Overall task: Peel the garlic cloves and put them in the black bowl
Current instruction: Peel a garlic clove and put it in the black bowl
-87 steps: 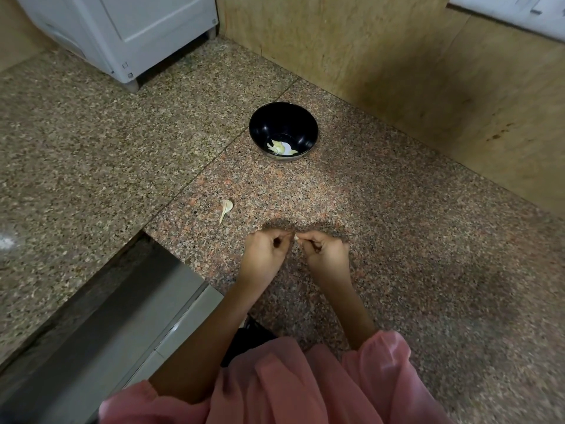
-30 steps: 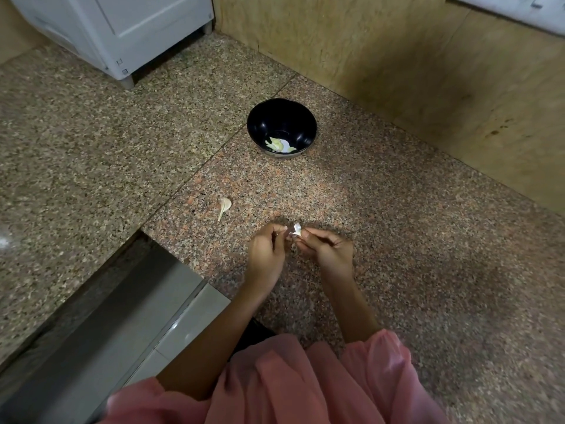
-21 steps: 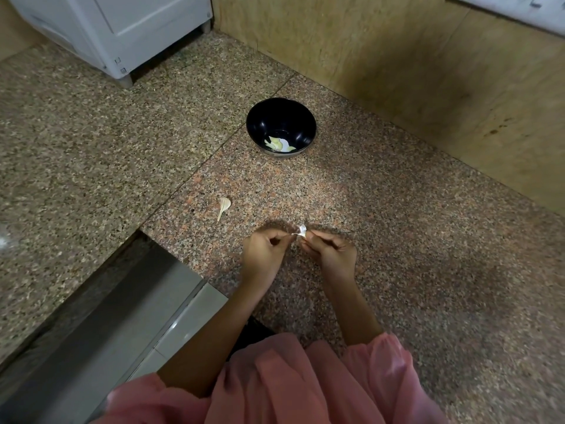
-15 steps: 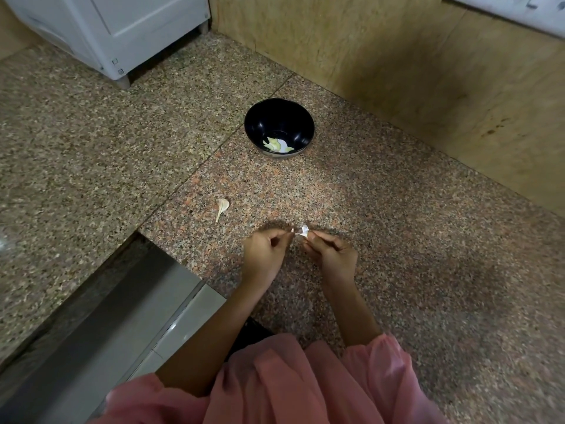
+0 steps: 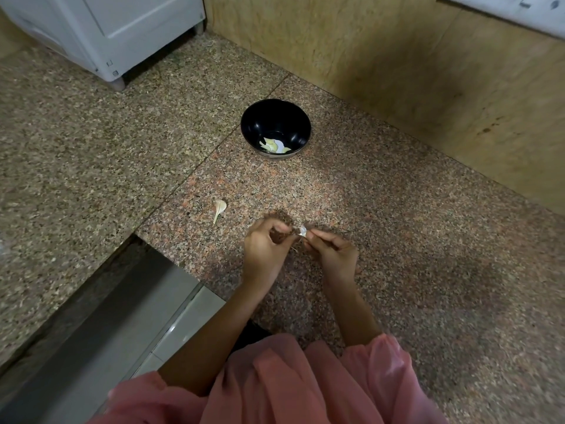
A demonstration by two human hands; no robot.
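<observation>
A small white garlic clove sits between my two hands, low over the granite counter. My left hand pinches at its left side with curled fingers; my right hand pinches its right side. Most of the clove is hidden by my fingertips. The black bowl stands farther back on the counter and holds a few pale peeled cloves. One more garlic clove with its skin and a thin tail lies on the counter left of my hands.
The speckled granite counter meets a tan stone wall at the back and right. A white appliance stands at the back left. The counter edge drops to a grey floor at the lower left.
Both hands have stayed close together on the clove, working at it; a bit of white skin now shows between the fingertips. The bowl and the loose clove have not moved.
</observation>
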